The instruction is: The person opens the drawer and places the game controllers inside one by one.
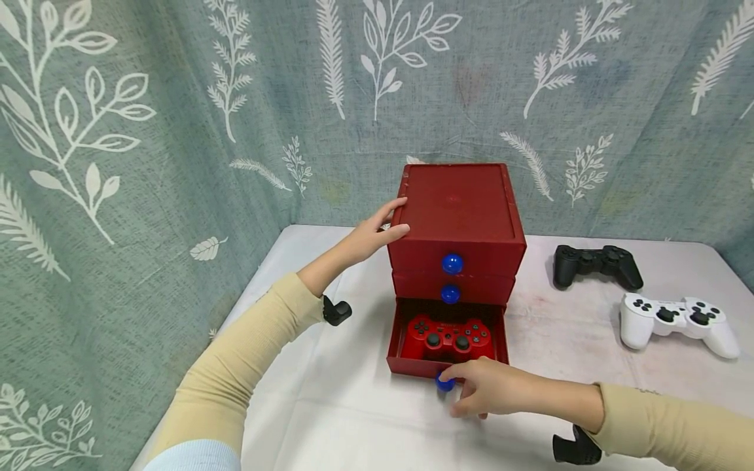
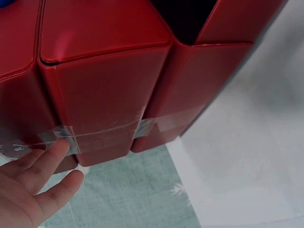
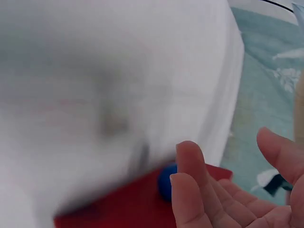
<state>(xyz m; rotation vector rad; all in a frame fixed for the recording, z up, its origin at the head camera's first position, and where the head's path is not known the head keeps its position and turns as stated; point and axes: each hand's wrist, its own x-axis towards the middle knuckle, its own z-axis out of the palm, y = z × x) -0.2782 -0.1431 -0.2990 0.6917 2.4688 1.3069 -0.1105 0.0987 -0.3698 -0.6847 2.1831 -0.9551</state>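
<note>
1. Can see, standing on a white-covered bench (image 1: 330, 405), a smooth dark-red box-shaped cabinet (image 1: 459, 206) with 3 stacked drawers.
2. Find the lowest red drawer (image 1: 412, 367) pulled out, below 2 closed drawers with round blue knobs.
3. Find inside it a red plastic game controller (image 1: 449, 331) with dark thumbsticks; cannot clearly make out the lower grip ends against the red front wall.
4. See the left hand (image 1: 374, 237) at the cabinet's upper left edge, with fingers and thumb spread apart, clamped on nothing; in the left wrist view, get it cut off at the corner, near clear tape (image 2: 104, 133) across the red panels.
5. See the right hand (image 1: 497, 386) at the open drawer's blue knob (image 1: 445, 382), with fingers extended and thumb apart; in the right wrist view, lose part of the knob behind fingers, and cannot tell touching from just beside.
6. At right, see a black plastic game controller (image 1: 596, 259) behind a white plastic game controller (image 1: 671, 317).
7. See beige sleeves (image 1: 224, 366) cut off by the frame.
</note>
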